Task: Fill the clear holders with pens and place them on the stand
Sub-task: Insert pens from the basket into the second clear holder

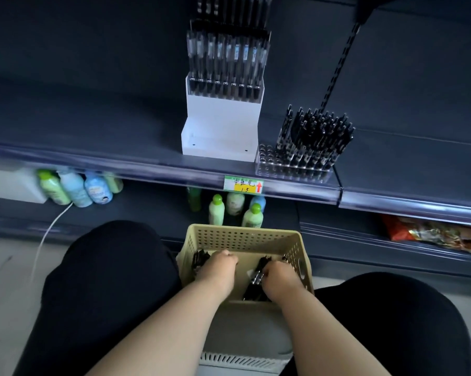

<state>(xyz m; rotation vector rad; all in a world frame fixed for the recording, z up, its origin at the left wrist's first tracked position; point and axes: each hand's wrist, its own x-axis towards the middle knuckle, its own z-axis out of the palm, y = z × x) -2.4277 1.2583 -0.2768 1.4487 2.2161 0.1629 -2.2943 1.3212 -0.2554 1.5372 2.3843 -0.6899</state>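
DESK: How far along was the restocking when this was taken?

PHOTOGRAPHER: Partway, by my reading. Both hands were down in a beige basket set between the person's knees. The right hand had its fingers curled round a bunch of black pens. The left hand was balled beside a second bunch just to its left, though whether those fingers pinched any pens could not be told.

DESK: And what was already done?

PHOTOGRAPHER: Well above the fingers, on the shelf, the white stand carried filled holders on its upper tiers, while its lowest step sat bare. Up and to the right of the fingers, just beside the stand, a clear holder stood at the shelf's front edge. Its far rows were packed with pens and its near-left holes were open. That holder looked to need more pens before going onto the stand.

DESK: The setting?

PHOTOGRAPHER: A dim shop aisle with dark shelving. A green-and-yellow price label was clipped to the shelf rail directly above the fingers. Bottles stood on the lower shelf just beyond the basket, with more farther left, and snack packets lay far to the right. A white cable trailed over the pale floor left of the fingers.
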